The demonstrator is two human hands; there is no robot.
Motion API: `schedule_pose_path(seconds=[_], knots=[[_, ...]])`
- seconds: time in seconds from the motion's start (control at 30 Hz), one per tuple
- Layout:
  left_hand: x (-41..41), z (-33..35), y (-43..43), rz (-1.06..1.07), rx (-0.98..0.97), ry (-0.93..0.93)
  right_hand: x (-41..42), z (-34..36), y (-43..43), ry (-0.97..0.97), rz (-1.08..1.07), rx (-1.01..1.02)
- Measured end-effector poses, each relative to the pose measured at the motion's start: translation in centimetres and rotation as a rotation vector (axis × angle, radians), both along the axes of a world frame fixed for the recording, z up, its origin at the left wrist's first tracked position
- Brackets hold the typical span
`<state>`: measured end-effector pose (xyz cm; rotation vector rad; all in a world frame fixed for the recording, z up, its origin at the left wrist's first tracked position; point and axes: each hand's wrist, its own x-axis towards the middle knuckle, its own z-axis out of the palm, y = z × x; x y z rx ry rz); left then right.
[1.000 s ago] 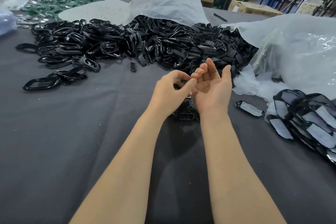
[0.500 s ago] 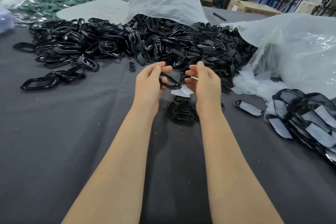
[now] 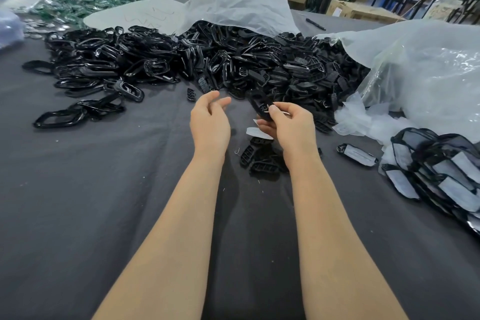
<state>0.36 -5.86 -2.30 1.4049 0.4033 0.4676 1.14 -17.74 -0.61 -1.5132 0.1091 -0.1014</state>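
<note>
Half a second ago both hands met on one black piece; now the left hand [image 3: 210, 125] has let go and sits just short of the near edge of the big pile of black parts [image 3: 233, 65], fingers loosely curled, thumb and forefinger apart, nothing in it. The right hand [image 3: 291, 130] keeps the slotted black insert [image 3: 259, 107] alone, pinched between thumb tip and forefinger and raised right at the pile's near edge. My read: the joint step on this piece is over, and the left hand is free to fetch the next frame from the pile. The insert is a matte black elongated moulding with a row of small slots, tilted up on end, its lower part hidden by the fingers. A thin pale sliver shows at the pinch, too small to identify. A white slip [image 3: 255, 132] sits against the lower right fingers; can't tell if it is held or just behind them. On the near side of the pile, below the hands, is a small heap of like inserts [image 3: 262, 161] on the dark cloth [image 3: 78, 202]. To the pile's right lie a clear bag [image 3: 420, 73] and a stack of grey-filmed pieces [image 3: 441, 171].
</note>
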Motion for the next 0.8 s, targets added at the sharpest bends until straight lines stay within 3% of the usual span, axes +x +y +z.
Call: schedule_pose_path(seconds=[0.2, 0.4, 0.63, 0.8], knots=[[-0.25, 0.32, -0.35, -0.095, 0.008, 0.020, 0.21, -0.09, -0.01, 0.001, -0.061, 0.071], [-0.61, 0.14, -0.40, -0.052, 0.181, -0.057, 0.01, 0.19, 0.11, 0.010, -0.057, 0.104], [-0.95, 0.65, -1.01, -0.145, 0.321, -0.074, -0.13, 0.71, 0.07, 0.114, 0.036, 0.317], [-0.87, 0.52, -0.85, -0.113, 0.248, -0.071, -0.13, 0.62, 0.13, 0.109, 0.061, 0.227]])
